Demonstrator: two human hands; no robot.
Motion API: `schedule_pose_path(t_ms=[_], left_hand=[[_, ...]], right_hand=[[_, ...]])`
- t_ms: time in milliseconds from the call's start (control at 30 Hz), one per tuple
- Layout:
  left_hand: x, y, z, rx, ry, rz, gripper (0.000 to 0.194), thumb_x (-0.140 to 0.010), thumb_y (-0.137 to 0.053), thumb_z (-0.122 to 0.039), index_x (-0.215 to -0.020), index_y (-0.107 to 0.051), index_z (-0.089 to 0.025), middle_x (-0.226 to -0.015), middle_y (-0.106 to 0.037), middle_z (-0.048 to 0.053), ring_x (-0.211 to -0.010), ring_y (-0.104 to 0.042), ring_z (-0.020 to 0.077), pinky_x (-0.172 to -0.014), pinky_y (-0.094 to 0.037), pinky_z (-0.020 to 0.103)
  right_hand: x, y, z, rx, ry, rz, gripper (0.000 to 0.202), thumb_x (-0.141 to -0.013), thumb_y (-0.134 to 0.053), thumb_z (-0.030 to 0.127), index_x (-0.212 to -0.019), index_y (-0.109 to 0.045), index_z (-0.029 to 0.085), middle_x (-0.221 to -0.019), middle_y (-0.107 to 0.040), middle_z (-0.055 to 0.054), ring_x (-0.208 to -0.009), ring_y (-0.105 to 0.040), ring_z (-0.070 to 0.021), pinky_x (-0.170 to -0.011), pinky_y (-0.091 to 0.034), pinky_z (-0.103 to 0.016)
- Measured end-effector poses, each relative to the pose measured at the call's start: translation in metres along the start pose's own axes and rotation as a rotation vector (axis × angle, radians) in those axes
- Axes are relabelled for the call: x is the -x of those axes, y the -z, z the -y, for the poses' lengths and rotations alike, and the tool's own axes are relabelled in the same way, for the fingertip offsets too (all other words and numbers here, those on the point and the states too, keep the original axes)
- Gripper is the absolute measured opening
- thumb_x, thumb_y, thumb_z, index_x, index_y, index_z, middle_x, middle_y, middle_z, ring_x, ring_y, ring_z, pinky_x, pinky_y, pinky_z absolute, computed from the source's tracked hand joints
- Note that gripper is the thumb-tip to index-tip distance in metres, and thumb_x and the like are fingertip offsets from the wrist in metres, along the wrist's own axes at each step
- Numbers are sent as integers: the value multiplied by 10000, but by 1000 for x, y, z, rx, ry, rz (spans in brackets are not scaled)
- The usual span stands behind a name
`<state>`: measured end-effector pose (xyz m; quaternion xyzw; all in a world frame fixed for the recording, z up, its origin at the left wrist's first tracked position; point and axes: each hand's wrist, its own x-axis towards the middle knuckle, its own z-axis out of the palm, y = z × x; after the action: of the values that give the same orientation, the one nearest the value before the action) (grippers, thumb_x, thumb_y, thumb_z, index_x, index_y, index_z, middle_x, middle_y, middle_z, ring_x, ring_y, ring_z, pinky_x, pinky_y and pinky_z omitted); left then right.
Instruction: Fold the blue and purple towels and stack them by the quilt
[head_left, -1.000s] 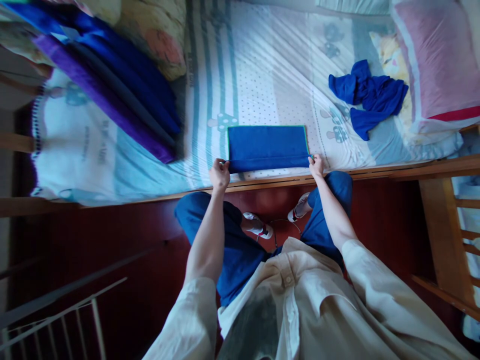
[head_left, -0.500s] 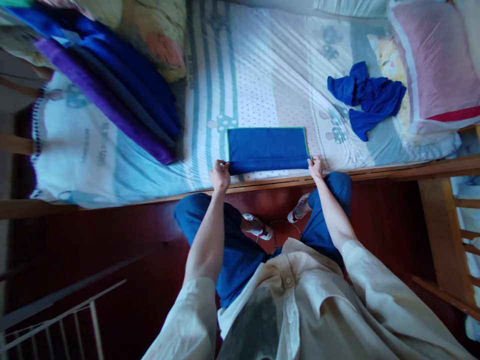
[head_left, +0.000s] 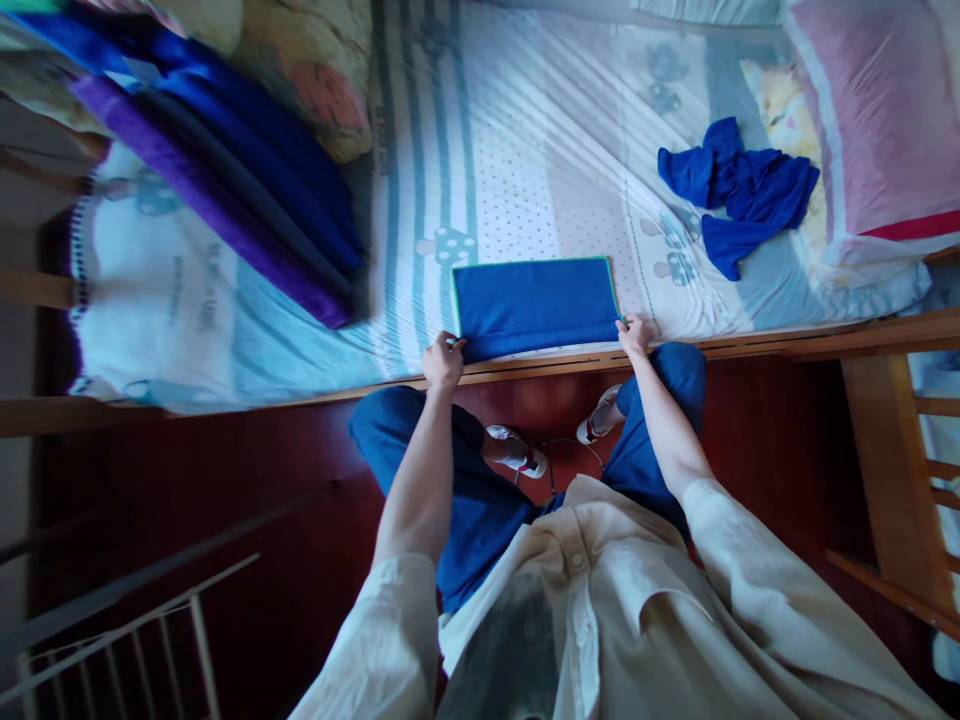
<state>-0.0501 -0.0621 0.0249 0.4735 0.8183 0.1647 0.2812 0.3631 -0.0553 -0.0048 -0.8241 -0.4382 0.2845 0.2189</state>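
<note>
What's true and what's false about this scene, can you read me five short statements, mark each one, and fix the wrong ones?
1. The left hand holds the flat blue cloth at its left end. True.
2. The right hand rests on the pink pillow. False: it holds the right end of the flat blue cloth.
3. The flat blue cloth is edged in red. False: its visible edging is green.
4. The purple fabric lies to the left of the flat blue cloth. True.
5. The crumpled blue fabric lies on the floor. False: it lies on the bed.
</note>
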Motion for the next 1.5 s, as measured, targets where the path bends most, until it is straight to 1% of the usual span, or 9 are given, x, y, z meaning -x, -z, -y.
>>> schedule_pose_path(t_ms=[167,400,567,633,733,900,1067,1267,1500], left_hand=[[1,0,-1,-2,0,9,50,-889,-662,-271,-926,-640,-246,-869,-738,87,-1029,-686,293,-916,-484,367],[6,4,-5,-56,-64,23,125,-908,-627,-263,-1024,-649,-226,-943,-740,108,-1056,-677,293,-955,-482,374],[18,9,-10,-139,-344,-4,350,-926,-575,-265,-1257,-634,-167,-1321,-656,191,-1302,-562,339,-1109,-417,458],[24,5,-11,-122,-473,50,404,-947,-543,-299,-1318,-618,-160,-1403,-618,192,-1376,-509,336,-1161,-382,474],[30,-5,-8,-121,-576,167,486,-932,-532,-287,-1390,-587,-133,-1473,-580,198,-1448,-454,330,-1211,-346,491],[30,-17,1,-281,-596,214,621,-861,-466,-107,-1474,-503,-13,-1536,-499,271,-1513,-385,358,-1253,-284,527],[21,-20,5,-356,-626,198,616,-890,-342,-26,-1487,-494,-17,-1513,-525,272,-1503,-415,332,-1260,-282,518],[15,-21,10,-426,-653,190,577,-921,-314,-12,-1463,-512,-5,-1482,-546,290,-1470,-465,330,-1246,-321,512],[13,-17,21,-468,-729,191,553,-933,-335,-30,-1453,-522,-17,-1466,-563,287,-1447,-492,334,-1219,-364,522]], right_hand=[[0,-1,0,50,-28,-5,139,-895,-643,277,-983,-699,185,-1003,-750,-121,-999,-681,-262,-955,-505,-378],[7,5,5,116,58,12,194,-925,-614,267,-1075,-687,168,-1012,-744,-134,-1029,-662,-280,-999,-497,-421],[26,13,20,227,328,-97,306,-998,-523,257,-1259,-660,176,-1255,-682,-159,-1253,-575,-301,-1113,-432,-477],[34,14,27,264,457,-39,352,-1022,-483,259,-1317,-654,173,-1347,-645,-166,-1325,-540,-302,-1163,-395,-482],[42,13,32,311,573,141,395,-1004,-512,239,-1363,-655,159,-1426,-627,-163,-1383,-514,-303,-1220,-348,-491],[43,13,29,389,562,268,503,-912,-564,140,-1410,-633,126,-1478,-609,-157,-1425,-509,-294,-1235,-367,-502],[33,18,26,498,612,344,590,-817,-585,24,-1405,-621,57,-1532,-544,-206,-1459,-485,-305,-1233,-379,-477],[22,20,23,599,630,281,507,-939,-422,17,-1383,-649,105,-1469,-608,-195,-1429,-521,-287,-1191,-408,-477],[28,24,29,754,566,306,496,-989,-378,57,-1403,-643,121,-1482,-594,-190,-1390,-547,-302,-1166,-422,-446]])
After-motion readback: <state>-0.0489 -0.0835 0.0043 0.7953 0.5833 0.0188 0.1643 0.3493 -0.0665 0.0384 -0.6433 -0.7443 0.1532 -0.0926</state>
